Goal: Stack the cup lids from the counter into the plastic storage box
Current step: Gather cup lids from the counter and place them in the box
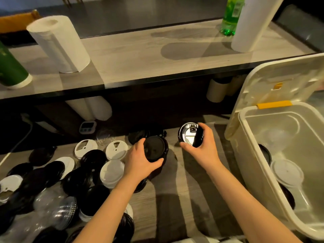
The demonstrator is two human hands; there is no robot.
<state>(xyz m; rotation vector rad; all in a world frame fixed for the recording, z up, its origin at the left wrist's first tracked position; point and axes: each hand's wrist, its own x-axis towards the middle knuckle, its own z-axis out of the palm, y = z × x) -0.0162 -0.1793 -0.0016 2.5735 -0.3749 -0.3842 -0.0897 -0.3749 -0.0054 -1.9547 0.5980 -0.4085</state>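
My left hand (140, 159) grips a short stack of black cup lids (156, 149) just above the counter. My right hand (204, 143) holds another stack of black lids (190, 135) tilted on edge, its shiny top facing me. Many black, white and clear lids (70, 176) lie piled on the counter at the left. The translucent plastic storage box (252, 151) stands open at the right, with a white lid stack (286, 172) and black lids (265, 153) inside. Its hinged cover (284, 79) leans up behind it.
A raised wooden shelf (149, 55) runs across the back with two paper towel rolls (59, 44), a green bottle (231, 14) and a green can (10, 67). Under it stand paper cup stacks (94, 107) and a small timer (86, 127). A white cable (15, 146) runs at the left.
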